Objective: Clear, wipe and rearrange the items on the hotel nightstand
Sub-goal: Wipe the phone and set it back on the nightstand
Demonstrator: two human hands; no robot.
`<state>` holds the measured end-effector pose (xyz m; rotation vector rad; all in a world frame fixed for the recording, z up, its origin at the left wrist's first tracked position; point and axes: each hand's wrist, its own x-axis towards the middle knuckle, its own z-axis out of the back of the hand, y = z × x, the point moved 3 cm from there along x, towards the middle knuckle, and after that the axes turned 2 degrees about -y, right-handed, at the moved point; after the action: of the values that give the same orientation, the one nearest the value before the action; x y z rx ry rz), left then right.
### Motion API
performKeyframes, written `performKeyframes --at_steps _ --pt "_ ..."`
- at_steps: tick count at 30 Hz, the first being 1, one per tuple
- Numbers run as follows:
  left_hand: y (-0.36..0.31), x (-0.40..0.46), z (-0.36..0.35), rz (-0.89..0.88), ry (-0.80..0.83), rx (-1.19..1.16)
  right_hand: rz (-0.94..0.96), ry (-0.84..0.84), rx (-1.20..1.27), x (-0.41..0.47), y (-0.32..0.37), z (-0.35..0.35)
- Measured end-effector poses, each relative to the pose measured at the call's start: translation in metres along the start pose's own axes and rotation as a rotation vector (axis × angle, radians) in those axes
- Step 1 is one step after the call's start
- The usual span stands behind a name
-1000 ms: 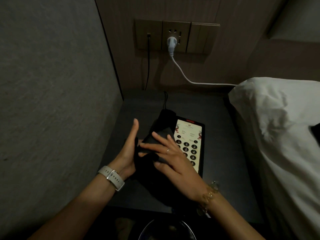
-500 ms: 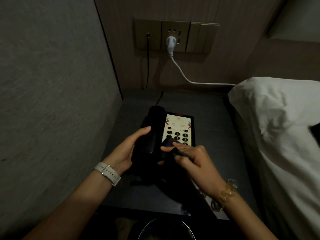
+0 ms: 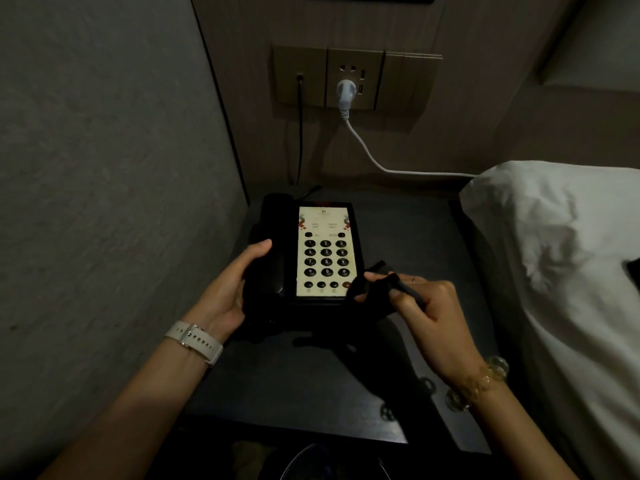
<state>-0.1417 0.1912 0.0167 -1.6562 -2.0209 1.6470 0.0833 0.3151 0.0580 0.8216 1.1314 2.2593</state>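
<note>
black phone (image 3: 308, 251) sits gripped by the left hand (image 3: 228, 289) on the nightstand (image 3: 408, 237), right hand (image 3: 426, 313) pinching a dark cloth (image 3: 370, 289), so wiping looks unfinished.

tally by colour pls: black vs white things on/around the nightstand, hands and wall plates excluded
Black: 3 - telephone, cloth held by the right hand, thin cable at the wall
White: 3 - plug with cord, pillow, watch strap on the left wrist
Total: 6
</note>
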Motion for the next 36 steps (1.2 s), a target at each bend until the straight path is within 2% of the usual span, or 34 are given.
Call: performKeyframes --at_steps 5,7,10,18,24,28,33,36 --pt "-0.002 -0.005 0.000 -0.006 0.058 0.009 -0.178 -0.142 0.057 0.007 -0.013 0.003" --pt "-0.001 -0.007 -0.004 -0.004 0.091 0.012 -0.158 -0.032 0.051 0.009 -0.009 -0.010" --pt "0.002 -0.010 -0.009 -0.016 0.089 0.081 -0.077 0.148 -0.160 0.012 -0.011 -0.025" --pt "0.021 -0.017 -0.024 -0.054 0.075 0.246 -0.094 0.105 -0.397 0.031 -0.017 -0.029" --pt "0.006 -0.012 -0.009 -0.098 0.009 0.198 0.005 0.161 -0.249 0.031 -0.003 -0.053" --pt "-0.013 -0.004 0.006 -0.156 -0.051 0.157 -0.002 0.152 -0.172 0.032 0.004 -0.073" --pt "-0.032 0.009 0.022 -0.164 -0.041 0.112 -0.137 0.104 0.012 0.039 0.006 -0.098" --pt "-0.039 0.020 0.031 -0.145 -0.024 0.068 -0.309 0.049 0.267 0.045 0.007 -0.109"
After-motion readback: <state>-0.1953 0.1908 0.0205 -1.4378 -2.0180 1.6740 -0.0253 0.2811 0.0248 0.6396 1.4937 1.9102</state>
